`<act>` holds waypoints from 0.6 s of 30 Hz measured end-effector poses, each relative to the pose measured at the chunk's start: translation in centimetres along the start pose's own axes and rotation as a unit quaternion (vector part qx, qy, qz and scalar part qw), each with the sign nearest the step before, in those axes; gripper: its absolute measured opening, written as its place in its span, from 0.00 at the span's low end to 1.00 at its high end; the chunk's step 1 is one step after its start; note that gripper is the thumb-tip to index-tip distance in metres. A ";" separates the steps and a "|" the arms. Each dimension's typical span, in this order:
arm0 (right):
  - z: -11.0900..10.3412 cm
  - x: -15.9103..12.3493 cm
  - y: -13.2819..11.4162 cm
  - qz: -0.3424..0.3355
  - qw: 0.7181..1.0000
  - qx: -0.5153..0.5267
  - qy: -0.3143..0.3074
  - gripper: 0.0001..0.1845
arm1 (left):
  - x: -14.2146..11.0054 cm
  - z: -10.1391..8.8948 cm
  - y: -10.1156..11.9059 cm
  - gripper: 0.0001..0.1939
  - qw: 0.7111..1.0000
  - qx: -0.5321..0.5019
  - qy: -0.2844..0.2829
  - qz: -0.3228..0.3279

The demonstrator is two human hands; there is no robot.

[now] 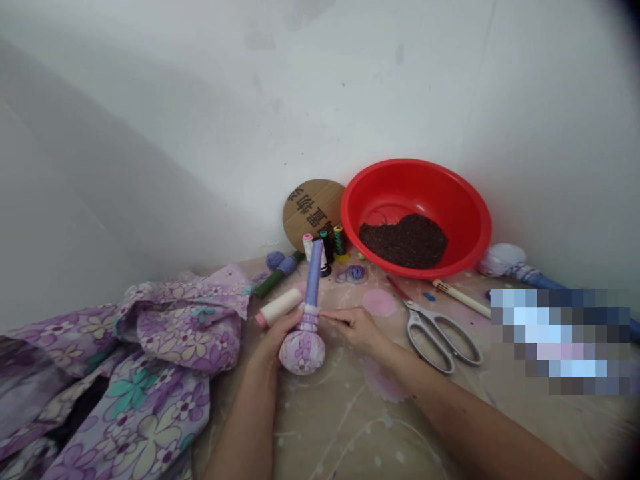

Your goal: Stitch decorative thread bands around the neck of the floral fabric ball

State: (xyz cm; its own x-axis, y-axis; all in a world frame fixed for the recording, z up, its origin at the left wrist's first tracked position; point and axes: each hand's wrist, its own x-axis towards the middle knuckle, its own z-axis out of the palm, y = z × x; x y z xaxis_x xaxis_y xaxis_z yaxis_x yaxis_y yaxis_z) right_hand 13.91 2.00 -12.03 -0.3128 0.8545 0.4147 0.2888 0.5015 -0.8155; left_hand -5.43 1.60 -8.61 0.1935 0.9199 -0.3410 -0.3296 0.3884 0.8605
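- Okay, I read the left hand (274, 339) closed around the floral cloth bulb (303, 353), just below its thread-wrapped neck (309, 319)
- Right hand (355, 327) is nearer the neck's right side, fingertips (327, 316) touching it; pinch unclear
- Lilac shaft (314, 273) runs nearly upright, away from me, toward the red basin (415, 167)

Stained beige work surface (340, 427), crumpled lilac floral cloth (150, 393) left of the left hand (275, 340), round red plastic basin (385, 200) beyond the hands, steel-bladed scissors (440, 340) right of the right hand (355, 330)
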 end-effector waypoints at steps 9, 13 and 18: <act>-0.3 0.0 0.0 -0.006 1.000 0.008 -0.002 0.15 | -0.3 0.2 0.1 0.06 1.000 -0.005 0.002 0.001; -0.5 -0.1 -0.2 -0.011 1.000 0.021 0.009 0.14 | -0.1 0.1 0.0 0.07 1.000 -0.004 0.001 0.002; -0.6 0.0 -0.3 -0.010 1.000 0.018 0.001 0.14 | -0.2 0.3 0.2 0.05 1.000 -0.003 0.010 -0.007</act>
State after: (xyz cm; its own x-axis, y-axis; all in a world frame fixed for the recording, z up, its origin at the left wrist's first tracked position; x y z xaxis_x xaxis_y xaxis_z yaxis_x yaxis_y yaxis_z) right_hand 14.33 1.91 -11.52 -0.3155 0.8449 0.4320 0.2498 0.5132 -0.8211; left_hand -5.19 1.48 -8.28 0.1800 0.9149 -0.3612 -0.3316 0.4022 0.8534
